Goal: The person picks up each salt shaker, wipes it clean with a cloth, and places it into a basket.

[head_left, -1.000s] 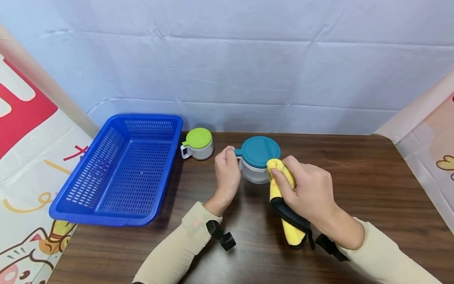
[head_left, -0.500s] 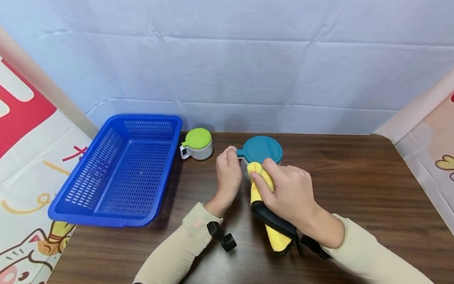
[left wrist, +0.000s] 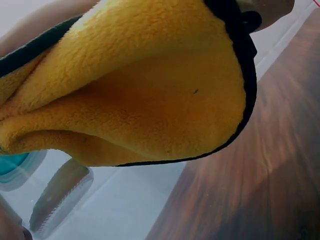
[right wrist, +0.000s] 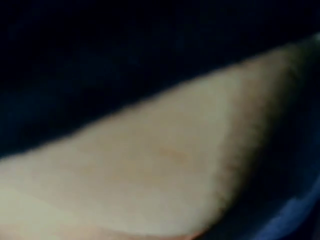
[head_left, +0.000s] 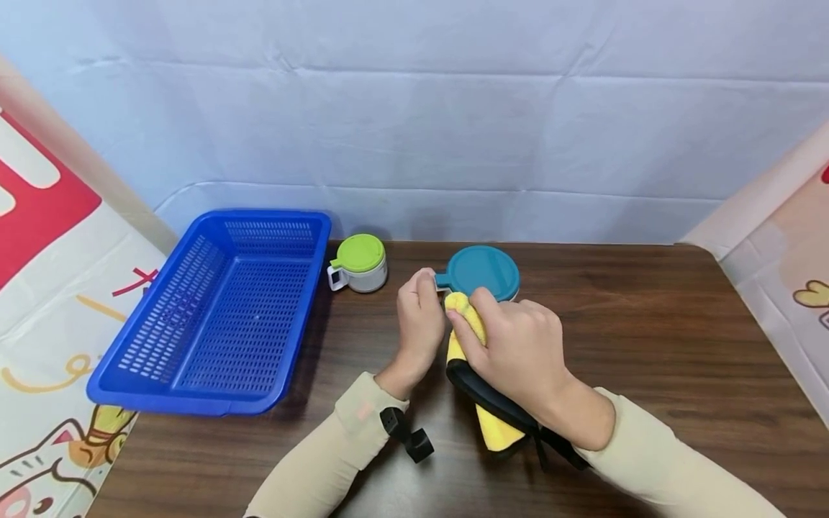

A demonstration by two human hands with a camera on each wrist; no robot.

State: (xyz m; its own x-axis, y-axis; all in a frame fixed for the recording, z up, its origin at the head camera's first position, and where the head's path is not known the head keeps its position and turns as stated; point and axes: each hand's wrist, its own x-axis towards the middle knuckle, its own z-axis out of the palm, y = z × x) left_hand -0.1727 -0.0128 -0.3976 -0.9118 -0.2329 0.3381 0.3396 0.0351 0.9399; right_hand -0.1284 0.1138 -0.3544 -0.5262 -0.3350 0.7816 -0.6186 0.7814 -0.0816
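My left hand (head_left: 419, 320) grips the handle of a clear seasoning jar with a round teal lid (head_left: 484, 272), just above the table. The jar's body is mostly hidden behind my right hand (head_left: 521, 352). That hand holds a folded yellow cleaning cloth (head_left: 499, 430) with dark edging, close against the near side of the jar; actual contact is hidden. In the left wrist view the hanging cloth (left wrist: 165, 100) covers much of the picture, with a bit of the teal lid (left wrist: 12, 162) at the left. The right wrist view is dark and blurred, showing only skin and dark fabric.
A smaller jar with a lime-green lid (head_left: 360, 252) stands left of my left hand. Beyond it is a blue perforated plastic basket (head_left: 285, 374) on the left. The dark wooden table (head_left: 660, 331) ends at a pale cloth backdrop (head_left: 414, 122).
My right hand has moved left with the cloth, from the jar's right side across its front. The left hand and jar have shifted slightly right.
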